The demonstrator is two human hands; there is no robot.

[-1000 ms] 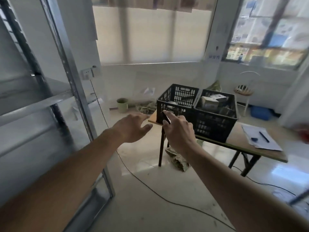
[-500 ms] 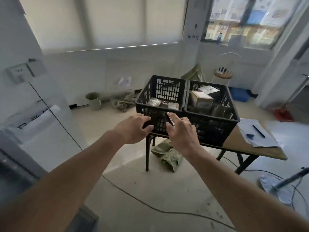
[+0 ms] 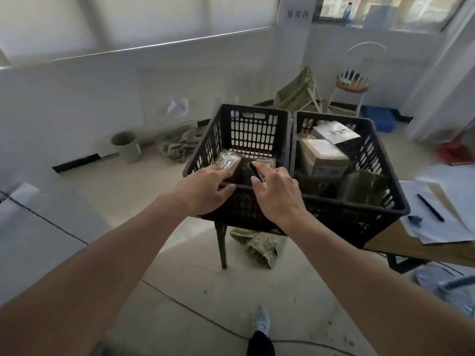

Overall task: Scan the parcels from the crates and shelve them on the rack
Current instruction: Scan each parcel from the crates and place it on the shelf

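Parcels: two wrapped packs [image 3: 227,161] low in left crate [image 3: 257,129], boxes [image 3: 322,156] in right crate [image 3: 380,160], on table [image 3: 411,249]. Left hand [image 3: 205,191] empty, fingers relaxed over rim. Right hand [image 3: 279,195] grips dark scanner [image 3: 255,173]. Risk: one-handed lift lets slick wrap slip.

Two black crates stand side by side on the bench [image 3: 416,250]: the left crate [image 3: 253,129] and the right crate [image 3: 380,160]. The left crate holds two parcels that can be made out, a clear-wrapped packet [image 3: 227,160] and another packet [image 3: 267,163] beside it. The right crate holds at least four: a white box [image 3: 335,132], a brown carton [image 3: 323,156], a dark wrapped parcel [image 3: 362,186], and one more underneath, unclear. One pen [image 3: 430,207] lies on one stack of papers [image 3: 442,227]. Two hands are in view, the left hand [image 3: 203,191] and the right hand [image 3: 279,196].
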